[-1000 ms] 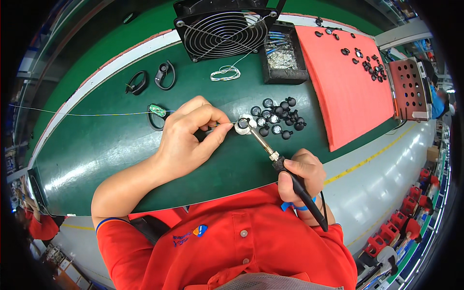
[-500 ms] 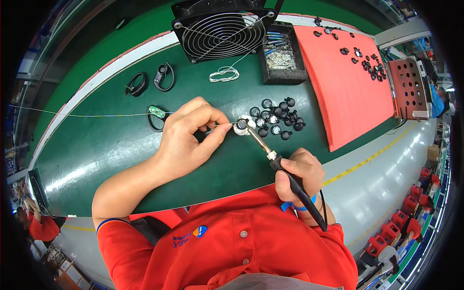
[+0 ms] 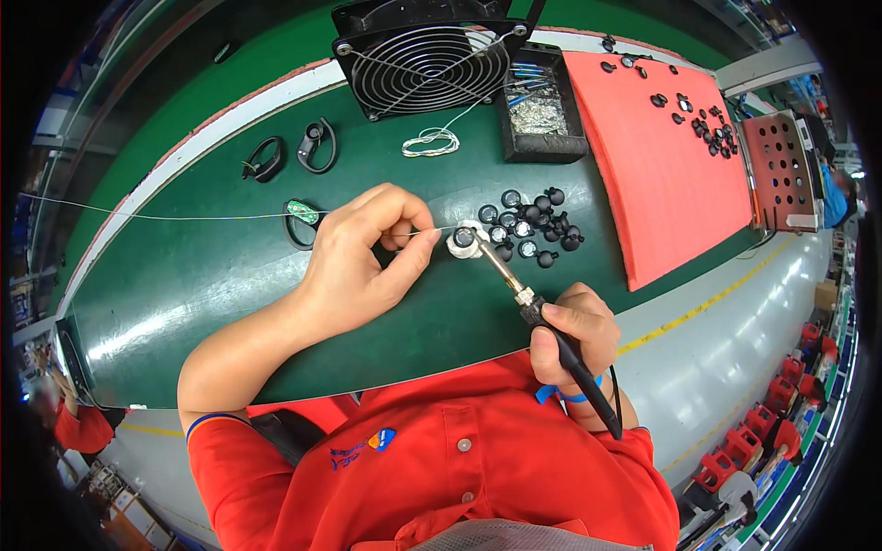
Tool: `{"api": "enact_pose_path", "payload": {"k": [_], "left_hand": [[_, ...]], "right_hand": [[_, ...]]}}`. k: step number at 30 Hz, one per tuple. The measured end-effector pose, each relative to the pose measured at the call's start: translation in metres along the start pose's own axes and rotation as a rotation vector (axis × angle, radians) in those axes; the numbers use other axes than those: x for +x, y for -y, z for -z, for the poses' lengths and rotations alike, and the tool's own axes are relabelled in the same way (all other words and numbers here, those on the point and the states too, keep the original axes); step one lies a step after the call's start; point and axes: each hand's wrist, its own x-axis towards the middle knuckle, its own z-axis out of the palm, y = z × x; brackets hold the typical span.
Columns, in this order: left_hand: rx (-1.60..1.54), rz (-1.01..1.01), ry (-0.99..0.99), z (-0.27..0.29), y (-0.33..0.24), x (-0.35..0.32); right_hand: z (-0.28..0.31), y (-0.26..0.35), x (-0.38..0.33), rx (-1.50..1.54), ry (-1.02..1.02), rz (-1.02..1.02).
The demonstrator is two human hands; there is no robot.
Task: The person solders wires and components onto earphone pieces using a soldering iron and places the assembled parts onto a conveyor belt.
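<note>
Between the thumb and forefinger of my left hand (image 3: 363, 257) is a thin solder wire (image 3: 445, 229), its end reaching toward a small round black part (image 3: 464, 238). That part sits on a white round holder (image 3: 455, 250) on the green table. My right hand (image 3: 579, 332) is closed round the black handle of a soldering iron (image 3: 502, 269). The iron slants up to the left, its tip at the right edge of the part; whether it touches is too small to tell. Several black round earbud-like pieces (image 3: 533, 222) lie just right of the holder.
Behind stands a black fan (image 3: 430, 73), beside a black box (image 3: 544, 147) of metal scraps. A red foam mat (image 3: 643, 193) with more black pieces covers the right side. Ear-hook shells (image 3: 316, 147) and a green circuit board (image 3: 301, 211) lie at left. A coiled wire (image 3: 432, 142) lies near the fan.
The iron's tip has shifted slightly from over the black part to its right edge. Both hands keep their grips, and the whole view has moved a little.
</note>
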Motion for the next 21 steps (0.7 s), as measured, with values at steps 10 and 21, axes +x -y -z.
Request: {"api": "enact_pose_path", "payload": {"k": [10, 21], "left_hand": [[0.664, 0.1, -0.119, 0.049, 0.003, 0.003], [0.775, 0.215, -0.012, 0.076, 0.029, 0.034]], "right_hand": [[0.004, 0.002, -0.003, -0.016, -0.01, -0.006], [0.001, 0.0, -0.003, -0.008, -0.024, 0.021]]}}
